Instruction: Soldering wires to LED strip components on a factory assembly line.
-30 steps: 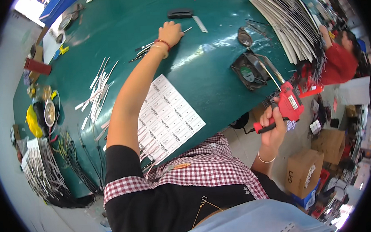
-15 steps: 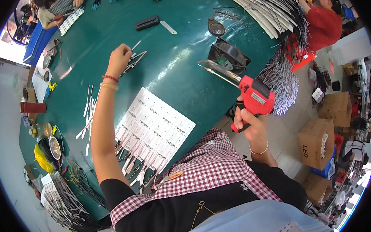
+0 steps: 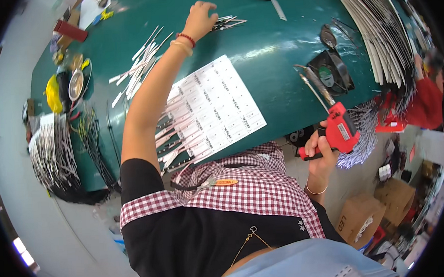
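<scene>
My right hand [image 3: 321, 156] is closed round the handle of a red soldering gun [image 3: 342, 127], whose long metal tip points up and left over the table. My left hand [image 3: 200, 20] reaches far across the table with its fingers apart, and I see nothing between them. Right beside its fingers is a small pile of thin wired strips [image 3: 228, 23]. Under my left forearm and to its right lies a white sheet of circuit boards [image 3: 220, 106] in rows, with wires and strips along its left side. More loose white strips [image 3: 140, 67] are scattered left of the forearm.
A black fan [image 3: 331, 72] and a small round dish [image 3: 328, 36] stand near the soldering gun's tip. Long white strips [image 3: 372, 35] lie at the far right, wire bundles [image 3: 358, 146] hang over the edge. A strip stack [image 3: 54, 152] is on the left. Cardboard boxes [image 3: 359, 219] stand below right.
The whole view has shifted, so the table appears higher and further right. My left hand pinched a thin strip before; now its fingers are apart beside the pile. My right hand still grips the soldering gun.
</scene>
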`<state>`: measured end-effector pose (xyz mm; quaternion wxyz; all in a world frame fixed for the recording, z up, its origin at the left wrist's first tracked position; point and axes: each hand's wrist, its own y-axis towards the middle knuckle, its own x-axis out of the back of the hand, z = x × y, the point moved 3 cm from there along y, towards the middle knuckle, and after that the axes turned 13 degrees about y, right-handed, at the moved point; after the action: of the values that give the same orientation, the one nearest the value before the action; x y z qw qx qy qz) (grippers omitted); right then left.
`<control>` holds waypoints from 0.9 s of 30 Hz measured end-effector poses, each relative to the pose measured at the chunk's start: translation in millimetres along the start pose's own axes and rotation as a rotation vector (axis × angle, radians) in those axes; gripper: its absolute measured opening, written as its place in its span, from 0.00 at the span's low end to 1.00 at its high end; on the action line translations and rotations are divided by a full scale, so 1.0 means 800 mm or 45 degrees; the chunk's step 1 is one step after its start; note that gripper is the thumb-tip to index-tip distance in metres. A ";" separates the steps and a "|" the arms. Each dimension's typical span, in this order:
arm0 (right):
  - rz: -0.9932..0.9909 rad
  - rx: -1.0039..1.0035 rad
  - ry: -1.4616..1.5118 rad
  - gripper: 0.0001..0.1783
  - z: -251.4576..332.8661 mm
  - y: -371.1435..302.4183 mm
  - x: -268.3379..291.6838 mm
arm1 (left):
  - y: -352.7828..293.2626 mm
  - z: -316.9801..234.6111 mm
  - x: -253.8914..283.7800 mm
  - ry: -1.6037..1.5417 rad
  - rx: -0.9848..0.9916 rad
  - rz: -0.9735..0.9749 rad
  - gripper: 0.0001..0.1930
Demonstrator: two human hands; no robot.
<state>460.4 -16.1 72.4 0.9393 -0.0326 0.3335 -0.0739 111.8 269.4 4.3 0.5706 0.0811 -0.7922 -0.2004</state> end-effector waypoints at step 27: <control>0.625 -0.178 0.125 0.20 -0.041 0.005 -0.026 | -0.570 -0.004 0.327 -0.592 1.177 0.088 0.11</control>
<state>424.2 -9.4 59.9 0.9073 -0.0119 0.3808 0.1779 -18.6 -238.0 46.6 0.2905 0.2519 -0.9061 0.1766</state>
